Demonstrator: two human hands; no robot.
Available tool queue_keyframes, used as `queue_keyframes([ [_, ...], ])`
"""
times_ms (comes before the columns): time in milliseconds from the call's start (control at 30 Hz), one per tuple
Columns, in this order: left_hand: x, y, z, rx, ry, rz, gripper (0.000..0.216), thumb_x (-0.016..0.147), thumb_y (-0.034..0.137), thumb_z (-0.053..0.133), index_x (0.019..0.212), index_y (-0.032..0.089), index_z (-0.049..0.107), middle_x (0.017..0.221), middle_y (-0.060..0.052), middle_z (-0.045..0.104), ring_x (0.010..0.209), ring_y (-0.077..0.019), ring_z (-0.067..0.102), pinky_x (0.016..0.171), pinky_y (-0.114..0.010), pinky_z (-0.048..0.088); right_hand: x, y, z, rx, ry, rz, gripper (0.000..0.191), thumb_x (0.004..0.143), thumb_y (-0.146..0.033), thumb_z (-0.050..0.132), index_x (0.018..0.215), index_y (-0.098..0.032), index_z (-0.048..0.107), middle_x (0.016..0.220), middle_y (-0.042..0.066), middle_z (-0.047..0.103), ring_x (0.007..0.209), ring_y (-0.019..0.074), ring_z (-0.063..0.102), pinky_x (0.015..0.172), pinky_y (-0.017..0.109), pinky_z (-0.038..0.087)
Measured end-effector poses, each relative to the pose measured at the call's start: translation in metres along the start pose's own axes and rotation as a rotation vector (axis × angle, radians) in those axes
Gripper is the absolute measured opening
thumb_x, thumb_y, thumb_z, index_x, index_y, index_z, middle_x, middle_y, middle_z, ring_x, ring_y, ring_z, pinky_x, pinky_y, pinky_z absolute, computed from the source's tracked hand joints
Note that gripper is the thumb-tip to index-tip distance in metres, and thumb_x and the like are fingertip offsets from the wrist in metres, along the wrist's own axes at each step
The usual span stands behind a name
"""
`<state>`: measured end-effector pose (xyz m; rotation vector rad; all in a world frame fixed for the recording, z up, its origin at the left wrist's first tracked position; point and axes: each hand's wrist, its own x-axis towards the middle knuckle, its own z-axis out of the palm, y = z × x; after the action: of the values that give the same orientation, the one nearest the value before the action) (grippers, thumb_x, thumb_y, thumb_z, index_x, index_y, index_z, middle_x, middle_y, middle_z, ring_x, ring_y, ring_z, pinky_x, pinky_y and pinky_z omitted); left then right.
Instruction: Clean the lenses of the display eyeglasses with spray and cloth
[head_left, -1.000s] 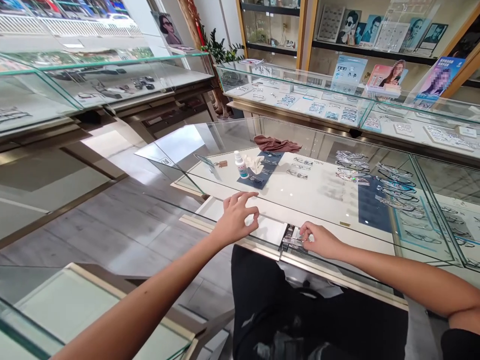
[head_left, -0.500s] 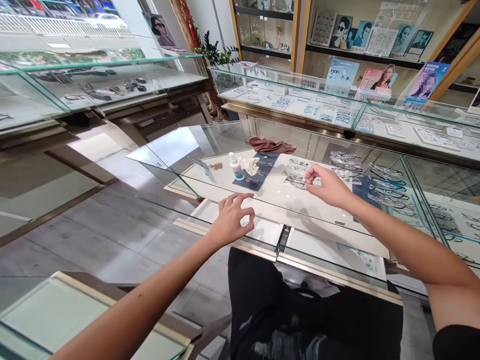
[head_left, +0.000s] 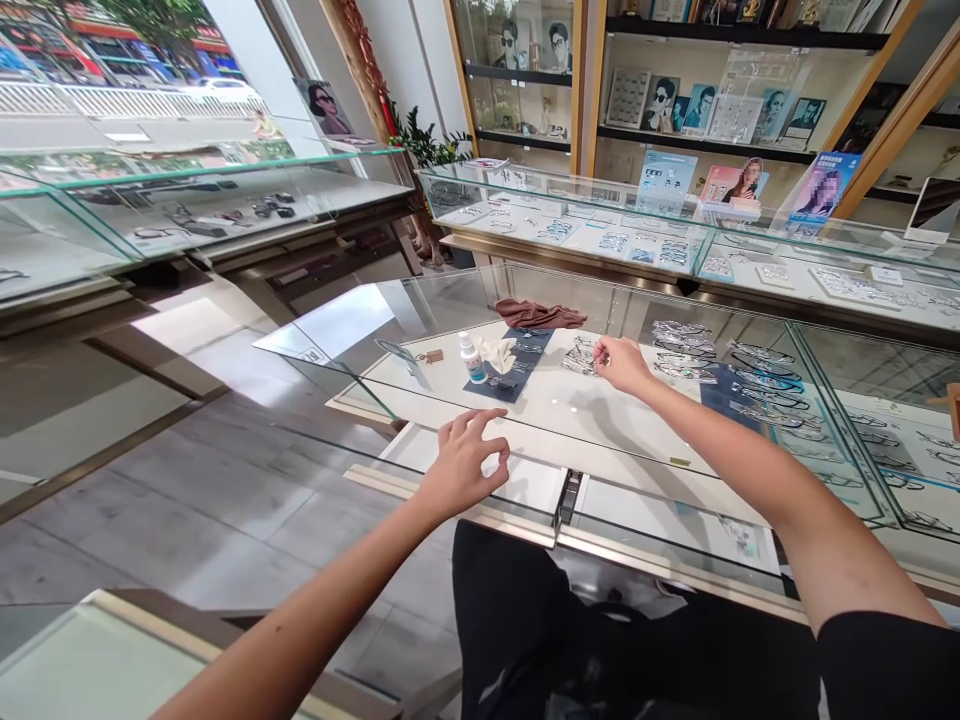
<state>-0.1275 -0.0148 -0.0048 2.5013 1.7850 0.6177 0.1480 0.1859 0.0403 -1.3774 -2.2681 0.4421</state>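
Note:
My right hand reaches over the counter, with thumb and fingertips pinched at the right end of a small row of eyeglasses. Its fingers seem to grip one frame there, partly hidden by the fingertips. My left hand hovers above the counter's near edge. Its thumb and index finger curl into a ring while the other fingers stretch out; anything between the tips is too small to make out. Left of the row, a white spray bottle stands beside a crumpled cream cloth and a dark blue mat bearing eyeglasses.
A brown cloth lies toward the back. More eyeglasses are stacked at right. A small mirror and a brown tag are at left. Drawers project below the counter. Glass display cases stand behind.
My right hand has moved slightly left and lower over the row of eyeglasses. My left hand keeps the same pose. The view has tilted up a little.

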Motion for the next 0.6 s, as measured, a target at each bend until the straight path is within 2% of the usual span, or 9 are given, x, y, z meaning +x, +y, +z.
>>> queue_keyframes([
  [300,0.0,0.001,-0.001,-0.008,0.001,-0.004,0.015,0.087,0.022,0.059,0.078,0.022,0.071,0.15,-0.012,0.059,0.136,-0.0413,0.047,0.104,-0.062,0.041,0.004,0.005,-0.002,0.002,0.001,0.017,0.013,0.089,-0.013,0.059,0.092,-0.025,0.059,0.091,-0.002,0.078,0.091,0.0183,0.07,0.124,0.049,0.03],
  [600,0.0,0.001,-0.001,-0.013,-0.012,-0.002,0.014,0.087,0.022,0.06,0.079,0.022,0.071,0.15,-0.012,0.059,0.136,-0.0422,0.047,0.104,-0.063,0.041,0.014,0.015,-0.001,-0.05,-0.016,-0.016,0.019,0.084,-0.011,0.057,0.096,-0.025,0.059,0.087,-0.002,0.077,0.096,0.0227,0.069,0.125,0.057,0.024],
])
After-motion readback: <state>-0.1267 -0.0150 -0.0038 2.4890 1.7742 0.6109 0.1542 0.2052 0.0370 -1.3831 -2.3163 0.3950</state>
